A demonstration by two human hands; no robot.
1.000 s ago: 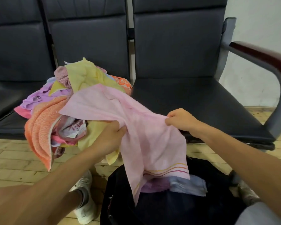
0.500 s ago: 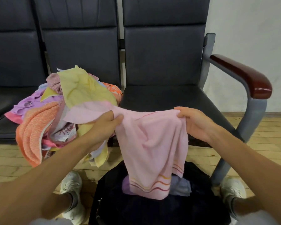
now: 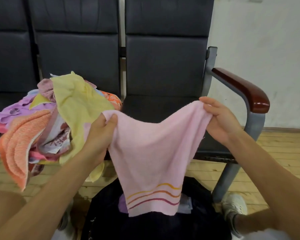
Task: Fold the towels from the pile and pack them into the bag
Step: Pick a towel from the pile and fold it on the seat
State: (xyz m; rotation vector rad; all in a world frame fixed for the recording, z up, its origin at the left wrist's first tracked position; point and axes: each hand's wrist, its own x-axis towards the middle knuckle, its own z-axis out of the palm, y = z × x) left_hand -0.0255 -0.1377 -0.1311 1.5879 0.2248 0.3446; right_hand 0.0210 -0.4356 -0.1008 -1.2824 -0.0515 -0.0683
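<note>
Now both hands, left hand (image 3: 100, 129) and right hand (image 3: 220, 120), pinch the fuzzy pink towel (image 3: 151, 153), sagging.

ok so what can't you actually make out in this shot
Head view only.
Inside the bag: the pink towel hangs in front; only slivers of purple cloth and pale blue cloth show, count unknown.
Near side of the bag: cut off by the bottom edge.
In the pile: lower towels buried under the yellow towel and orange towel.
</note>
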